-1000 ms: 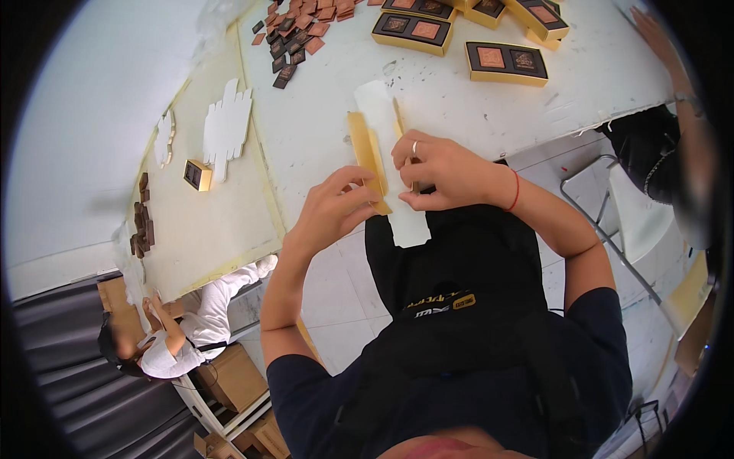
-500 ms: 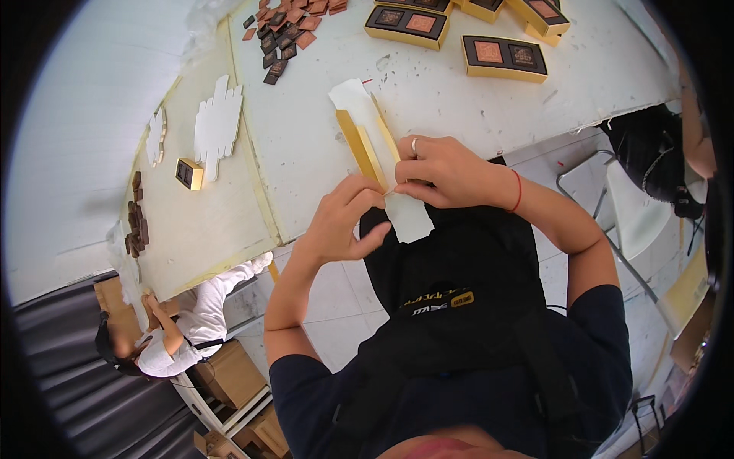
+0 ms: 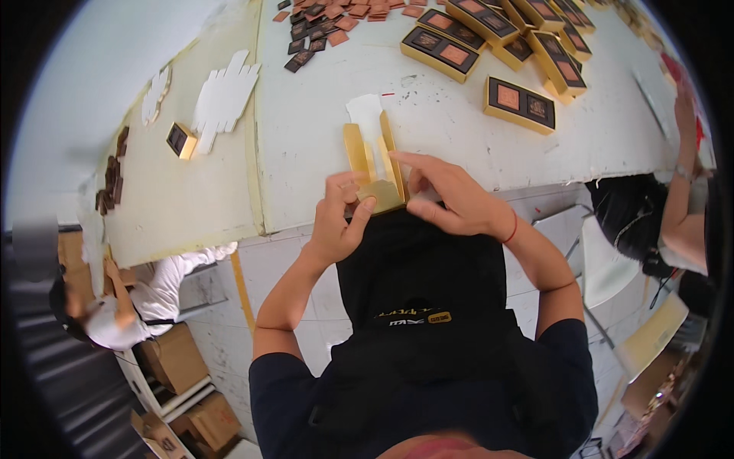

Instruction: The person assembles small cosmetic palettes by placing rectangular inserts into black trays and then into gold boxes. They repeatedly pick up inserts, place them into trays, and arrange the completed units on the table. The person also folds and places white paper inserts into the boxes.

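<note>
A partly folded gold-and-white carton (image 3: 380, 196) lies at the table's front edge, its two gold side walls standing up. The near end is folded up with its gold face showing, while the far end is a flat white flap. My left hand (image 3: 340, 222) grips the near left corner, thumb against the gold end panel and fingers slightly blurred. Fingers apart, my right hand (image 3: 455, 200) is at the right wall, its index fingertip by the wall's top edge. Whether that fingertip touches the wall I cannot tell.
Finished gold boxes (image 3: 520, 105) with dark and copper squares stand at the back right. Loose dark and copper squares (image 3: 321, 30) lie at the back. White cut blanks (image 3: 225, 99) and a small gold box (image 3: 182, 141) are on the left. Other people sit at both sides.
The carton's near end, flat and white before, is now folded up with gold showing. My right hand has released its pinch and spread its fingers. The view has shifted.
</note>
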`<state>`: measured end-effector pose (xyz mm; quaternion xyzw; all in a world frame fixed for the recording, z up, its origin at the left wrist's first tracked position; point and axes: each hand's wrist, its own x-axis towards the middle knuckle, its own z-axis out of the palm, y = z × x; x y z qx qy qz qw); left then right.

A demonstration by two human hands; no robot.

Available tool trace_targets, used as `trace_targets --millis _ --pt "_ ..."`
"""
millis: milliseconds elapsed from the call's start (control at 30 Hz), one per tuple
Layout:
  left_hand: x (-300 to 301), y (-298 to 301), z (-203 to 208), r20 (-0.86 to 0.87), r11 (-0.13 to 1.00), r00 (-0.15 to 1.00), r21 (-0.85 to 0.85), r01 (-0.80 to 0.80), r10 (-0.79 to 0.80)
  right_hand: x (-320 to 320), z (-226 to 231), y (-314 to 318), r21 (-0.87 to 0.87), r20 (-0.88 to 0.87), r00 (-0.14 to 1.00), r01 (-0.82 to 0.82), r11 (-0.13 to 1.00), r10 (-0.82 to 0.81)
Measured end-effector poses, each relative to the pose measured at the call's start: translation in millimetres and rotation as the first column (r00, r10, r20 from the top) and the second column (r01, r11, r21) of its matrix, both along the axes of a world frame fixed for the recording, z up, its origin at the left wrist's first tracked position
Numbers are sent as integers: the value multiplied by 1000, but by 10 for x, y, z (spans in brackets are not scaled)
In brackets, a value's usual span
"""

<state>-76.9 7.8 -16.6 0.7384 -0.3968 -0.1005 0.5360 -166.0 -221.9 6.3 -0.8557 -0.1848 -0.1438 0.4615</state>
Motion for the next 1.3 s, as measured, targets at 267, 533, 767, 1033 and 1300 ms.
trace_targets --millis 267,533,767,1033,1300 --pt "-98 -132 287 -101 978 991 197 -70 91 -67 -195 178 -266 437 884 301 916 -164" --pt "-236 -44 159 460 975 886 160 -153 64 56 -84 241 -321 264 963 139 937 -52" --pt "-21 -12 162 287 969 945 231 90 -156 85 35 202 -202 -65 995 -81 976 69" --pt "30 96 465 96 858 919 408 314 -382 87 92 -5 -313 74 985 -124 942 155" --pt "133 31 333 468 922 820 347 172 -329 36 61 26 -288 99 995 19 957 10"
